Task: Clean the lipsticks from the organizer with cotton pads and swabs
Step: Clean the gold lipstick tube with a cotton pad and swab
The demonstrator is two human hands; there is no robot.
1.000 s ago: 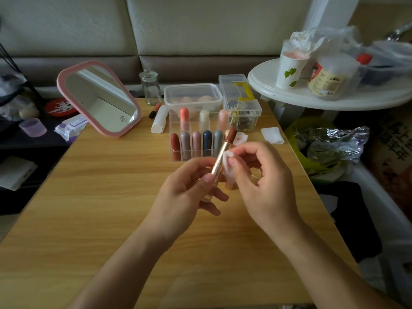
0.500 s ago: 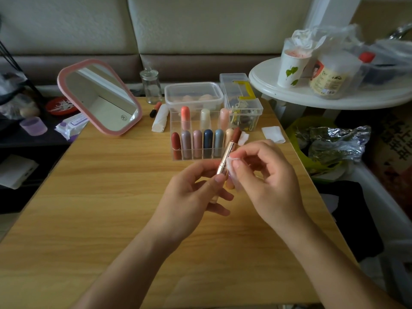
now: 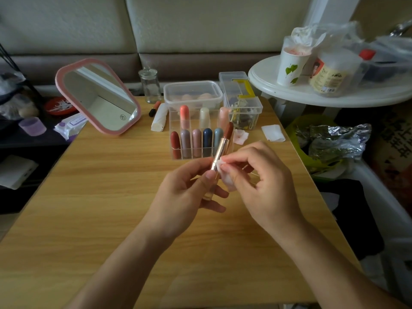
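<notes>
Centre frame, above the worktop (image 3: 89, 197): left hand (image 3: 182, 197) is gripping the lower barrel of an uncapped gold lipstick (image 3: 223, 146), its bullet leaning up-right before the organizer (image 3: 191, 153). Cotton pad (image 3: 226, 178) is pressing on the barrel, right hand (image 3: 265, 188) pinching it.

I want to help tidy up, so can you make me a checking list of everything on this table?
Surface: light wooden table.
Job's things: clear organizer holds capped lipsticks in two rows; one open lipstick; one cotton pad.
Clutter: pink mirror, glass jar, plastic boxes, used pads.
Hands: left hand holds the open lipstick; right hand pinches the cotton pad against its tube.
Cables: nothing seen.
Surroundings: sofa behind; white side table with a paper cup.
</notes>
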